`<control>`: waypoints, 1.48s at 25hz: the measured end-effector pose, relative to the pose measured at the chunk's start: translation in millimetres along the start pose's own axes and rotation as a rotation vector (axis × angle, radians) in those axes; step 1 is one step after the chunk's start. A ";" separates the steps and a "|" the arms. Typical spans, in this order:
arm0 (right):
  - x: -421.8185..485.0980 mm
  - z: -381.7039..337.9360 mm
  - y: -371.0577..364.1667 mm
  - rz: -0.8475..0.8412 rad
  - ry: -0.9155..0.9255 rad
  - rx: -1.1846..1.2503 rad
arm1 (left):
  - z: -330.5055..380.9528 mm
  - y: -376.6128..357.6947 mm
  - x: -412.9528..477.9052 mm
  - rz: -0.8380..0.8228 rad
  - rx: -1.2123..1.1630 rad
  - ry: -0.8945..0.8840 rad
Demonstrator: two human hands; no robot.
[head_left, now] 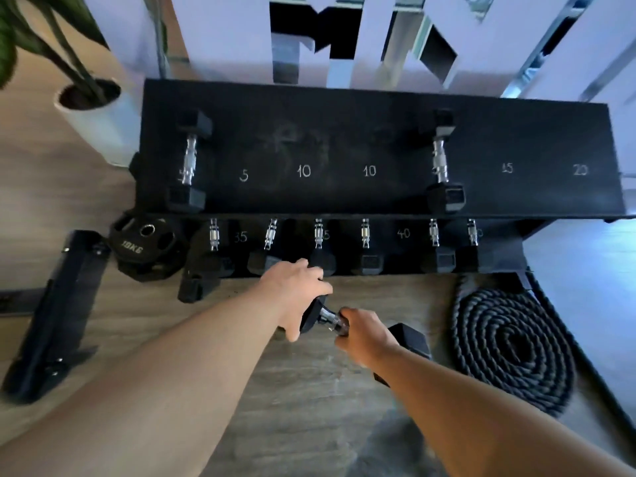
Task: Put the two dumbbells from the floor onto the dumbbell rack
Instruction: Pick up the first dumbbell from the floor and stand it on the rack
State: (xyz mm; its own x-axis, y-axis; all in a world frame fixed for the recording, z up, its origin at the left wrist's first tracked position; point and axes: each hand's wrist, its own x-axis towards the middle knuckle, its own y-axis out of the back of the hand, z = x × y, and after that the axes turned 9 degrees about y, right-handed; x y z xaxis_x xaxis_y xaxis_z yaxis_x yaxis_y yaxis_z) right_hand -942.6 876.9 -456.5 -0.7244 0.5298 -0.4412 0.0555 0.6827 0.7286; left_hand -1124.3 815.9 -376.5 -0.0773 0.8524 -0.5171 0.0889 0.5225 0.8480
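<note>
I hold one black hex dumbbell (409, 339) with a chrome handle, above the wooden floor in front of the rack. My right hand (364, 335) is wrapped around its handle. My left hand (296, 294) cups its left head from above. The black dumbbell rack (344, 132) stands ahead, its top shelf marked 5, 10, 10, 15, 20. Two dumbbells lie on that shelf, one at the left (189, 163) and one right of centre (442, 163). On the floor at the rack's left foot lies a black hex dumbbell head (192, 287), its handle hidden.
The lower shelf holds several heavier dumbbells (364, 242). A 10 kg weight plate (144, 242) leans at the rack's left end beside a black metal frame (55, 315). A coiled black battle rope (512, 346) lies on the right. A white plant pot (99, 122) stands at the back left.
</note>
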 end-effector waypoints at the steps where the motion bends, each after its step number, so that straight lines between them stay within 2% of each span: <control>1: -4.1 -11.6 15.8 0.029 -0.015 0.014 | -6.7 20.8 -7.1 0.007 0.030 -0.005; 11: -2.1 -88.2 118.9 0.149 -0.002 0.055 | -59.9 148.0 -31.0 0.019 0.175 0.022; 17: 61.8 -113.5 166.1 0.193 0.035 0.193 | -106.0 213.8 9.1 -0.010 0.306 0.056; 25: 154.6 -152.6 234.8 0.255 0.034 0.321 | -183.7 283.6 69.2 -0.010 0.323 0.107; 27: 174.8 -156.3 251.7 0.269 0.015 0.316 | -200.9 294.7 90.4 0.003 0.360 0.075; 31: 199.9 -144.0 278.3 0.301 -0.072 0.314 | -215.9 314.2 136.7 0.082 0.427 -0.102; 37: 197.7 -94.4 332.0 0.427 -0.252 0.427 | -176.7 370.4 210.4 0.170 0.467 -0.269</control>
State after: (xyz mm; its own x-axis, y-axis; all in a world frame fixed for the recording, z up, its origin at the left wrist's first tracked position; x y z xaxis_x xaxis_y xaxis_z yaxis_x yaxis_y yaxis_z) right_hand -1132.2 1160.7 -252.4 -0.3980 0.8647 -0.3064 0.6085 0.4988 0.6173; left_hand -1283.1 1185.3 -150.6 0.2274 0.8684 -0.4407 0.5130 0.2779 0.8122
